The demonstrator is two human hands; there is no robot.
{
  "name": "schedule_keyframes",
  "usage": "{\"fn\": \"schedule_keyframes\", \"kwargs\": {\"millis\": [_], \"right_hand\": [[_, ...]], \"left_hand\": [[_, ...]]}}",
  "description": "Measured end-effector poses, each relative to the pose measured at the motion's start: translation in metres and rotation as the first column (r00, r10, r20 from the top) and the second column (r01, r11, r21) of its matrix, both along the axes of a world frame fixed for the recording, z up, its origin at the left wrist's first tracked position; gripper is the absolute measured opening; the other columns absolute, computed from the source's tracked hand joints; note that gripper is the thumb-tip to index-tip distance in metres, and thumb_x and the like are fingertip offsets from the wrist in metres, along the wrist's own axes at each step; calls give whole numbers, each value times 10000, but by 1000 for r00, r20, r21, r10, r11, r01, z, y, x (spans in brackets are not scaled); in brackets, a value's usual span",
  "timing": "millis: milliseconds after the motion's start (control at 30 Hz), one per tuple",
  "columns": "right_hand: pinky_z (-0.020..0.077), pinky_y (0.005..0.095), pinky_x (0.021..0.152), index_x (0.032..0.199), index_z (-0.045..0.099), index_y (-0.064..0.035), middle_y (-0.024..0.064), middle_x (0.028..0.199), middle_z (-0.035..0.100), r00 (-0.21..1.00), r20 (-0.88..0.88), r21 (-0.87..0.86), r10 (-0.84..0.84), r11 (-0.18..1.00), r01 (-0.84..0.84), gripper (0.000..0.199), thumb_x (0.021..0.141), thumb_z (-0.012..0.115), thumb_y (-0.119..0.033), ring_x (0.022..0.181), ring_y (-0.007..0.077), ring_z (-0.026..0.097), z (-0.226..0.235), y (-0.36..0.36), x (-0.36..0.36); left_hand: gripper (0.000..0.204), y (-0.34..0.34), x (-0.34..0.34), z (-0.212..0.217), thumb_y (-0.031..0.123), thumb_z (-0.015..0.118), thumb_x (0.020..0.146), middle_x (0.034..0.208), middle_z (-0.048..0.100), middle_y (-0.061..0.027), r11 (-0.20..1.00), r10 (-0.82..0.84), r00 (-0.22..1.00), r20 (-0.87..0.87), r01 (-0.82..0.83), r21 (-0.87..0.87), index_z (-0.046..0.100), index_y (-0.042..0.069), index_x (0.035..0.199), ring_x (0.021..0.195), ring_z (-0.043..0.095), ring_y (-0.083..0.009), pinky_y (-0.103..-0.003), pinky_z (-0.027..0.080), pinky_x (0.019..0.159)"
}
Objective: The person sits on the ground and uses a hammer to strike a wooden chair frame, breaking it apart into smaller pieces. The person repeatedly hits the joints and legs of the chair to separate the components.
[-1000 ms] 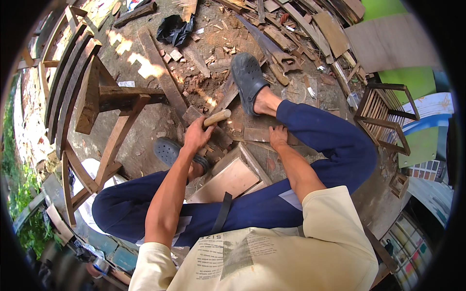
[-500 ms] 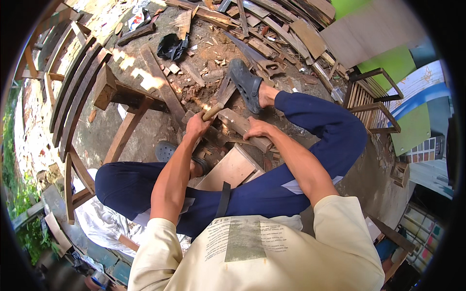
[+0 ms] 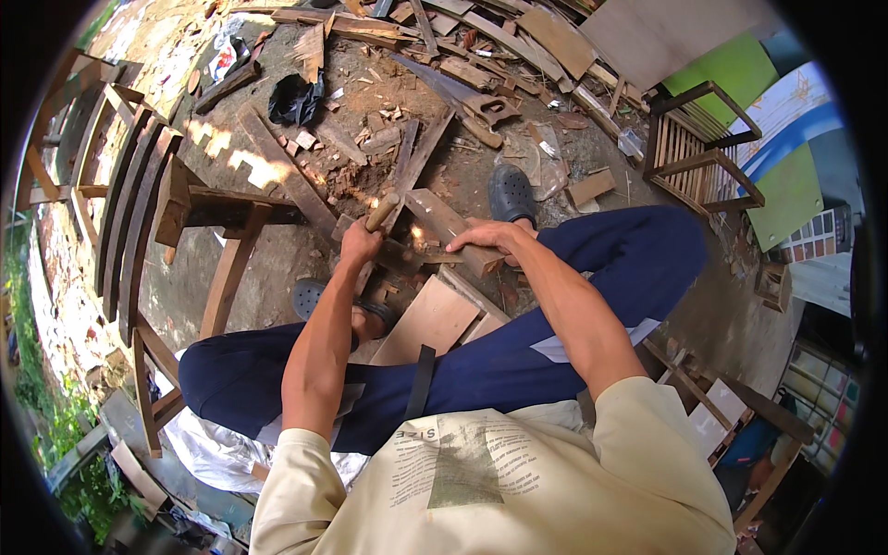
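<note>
My left hand (image 3: pixel 361 244) is closed around a short, round wooden handle (image 3: pixel 382 212), whose upper end sticks out above the fist; the rest of the tool is hidden. Just to the right, a thick wooden block (image 3: pixel 448 222) slants toward me, and my right hand (image 3: pixel 487 235) grips its near end. Below the hands lie crossed wood pieces, with a dark timber (image 3: pixel 400 258) under the left fist. Closer to my lap sits a pale wooden box or board (image 3: pixel 430 319). Beyond the block, a long narrow plank (image 3: pixel 427 157) runs away from me.
A handsaw (image 3: pixel 486 109) lies among scrap wood at the far side. A black plastic bag (image 3: pixel 296 98) rests far left of it. Dark slatted wooden furniture (image 3: pixel 139 213) stands at left, and a small slatted rack (image 3: pixel 694 153) at right. My clogged feet flank the work.
My right foot has moved off the long plank to the ground at the right. The plank now shows more fully. Both hands keep their holds, and the handle stands more upright.
</note>
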State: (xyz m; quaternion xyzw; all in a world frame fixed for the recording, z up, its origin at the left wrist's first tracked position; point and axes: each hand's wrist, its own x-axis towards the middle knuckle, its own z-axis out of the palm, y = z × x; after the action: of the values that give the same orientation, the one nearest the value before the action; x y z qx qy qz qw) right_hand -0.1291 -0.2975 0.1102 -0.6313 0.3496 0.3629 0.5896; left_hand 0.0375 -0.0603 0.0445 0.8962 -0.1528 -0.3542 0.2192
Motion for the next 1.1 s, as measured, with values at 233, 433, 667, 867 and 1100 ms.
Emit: {"fn": "schedule_keyframes", "kwargs": {"millis": [233, 433, 667, 867, 1100], "right_hand": [[465, 456, 929, 1356, 493, 79, 248, 1312, 551, 990, -128, 46, -54, 997, 60, 961, 600, 846, -398, 1167, 343, 562, 8, 24, 35], [514, 431, 691, 946, 688, 49, 183, 966, 650, 993, -101, 38, -60, 997, 64, 543, 543, 833, -285, 811, 293, 626, 2, 27, 28], [505, 403, 846, 1205, 572, 42, 191, 1107, 642, 970, 12, -377, 242, 900, -220, 711, 618, 775, -304, 971, 278, 629, 11, -9, -10], [442, 366, 954, 1333, 467, 9, 164, 1176, 579, 812, 492, -156, -315, 885, 438, 756, 704, 736, -312, 1099, 263, 561, -2, 2, -16], [444, 406, 949, 1331, 437, 16, 197, 1191, 563, 767, 475, -282, -431, 751, 597, 738, 733, 715, -315, 1104, 302, 557, -23, 32, 3]], "left_hand": [[393, 3, 7, -16, 329, 668, 838, 923, 707, -204, 996, 73, 994, -82, -77, -49, 673, 39, 1103, 894, 684, -338, -424, 502, 799], [360, 3, -1, 2, 322, 680, 866, 765, 626, -62, 956, 172, 969, -176, -208, -208, 669, -3, 1021, 727, 569, -152, -348, 471, 711], [378, 13, 5, -18, 335, 707, 815, 923, 694, -167, 970, 120, 972, -200, -158, -185, 671, 54, 1065, 860, 659, -289, -394, 486, 804], [365, 16, 10, -7, 272, 707, 799, 879, 676, -119, 962, 73, 976, -204, -123, -246, 667, 43, 1080, 813, 611, -230, -368, 475, 763], [374, 18, 12, -18, 252, 690, 775, 939, 689, -127, 962, 88, 975, -206, -136, -236, 661, 62, 1096, 882, 635, -246, -370, 484, 819]]}}
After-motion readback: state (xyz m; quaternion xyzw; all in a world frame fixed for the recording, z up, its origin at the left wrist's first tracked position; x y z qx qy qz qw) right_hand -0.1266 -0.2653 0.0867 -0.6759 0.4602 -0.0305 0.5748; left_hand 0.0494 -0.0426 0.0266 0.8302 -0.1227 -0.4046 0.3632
